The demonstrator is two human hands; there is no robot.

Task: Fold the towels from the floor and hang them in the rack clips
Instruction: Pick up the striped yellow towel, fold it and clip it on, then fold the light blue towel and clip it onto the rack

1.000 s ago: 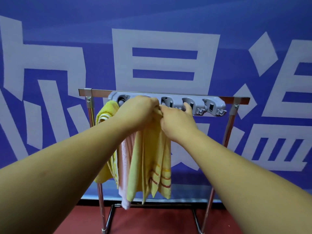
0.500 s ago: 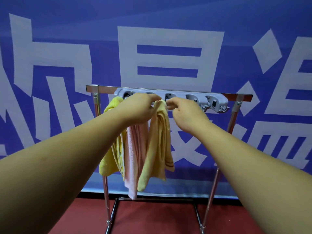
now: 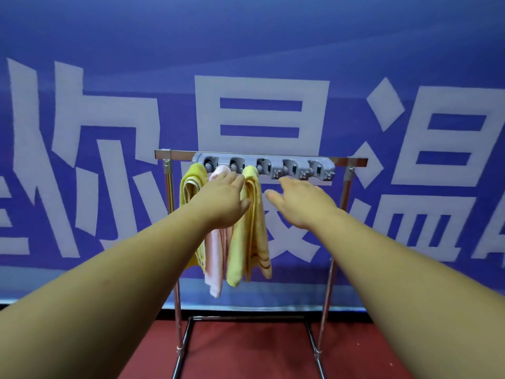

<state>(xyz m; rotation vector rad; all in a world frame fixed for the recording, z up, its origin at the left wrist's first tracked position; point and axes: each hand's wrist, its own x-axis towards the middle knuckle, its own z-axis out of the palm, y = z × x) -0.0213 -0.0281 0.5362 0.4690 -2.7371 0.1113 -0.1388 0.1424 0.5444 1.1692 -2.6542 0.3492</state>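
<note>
Three towels (image 3: 250, 228) are hanging in the rack clips (image 3: 263, 166); my left hand (image 3: 222, 199) and right hand (image 3: 300, 202) are hovering, grip apart, empty; red floor (image 3: 246, 351) and blue lettered wall (image 3: 246, 50) are lying behind.

Both forearms are bare, no sleeves in view; the left hand (image 3: 221, 199) and right hand (image 3: 302, 203) wear nothing.

Two yellow towels (image 3: 191, 187) (image 3: 250, 228), the right one red-striped, flank a pink towel (image 3: 216, 250); grey clips (image 3: 273, 165), blue banner (image 3: 109, 36).
</note>
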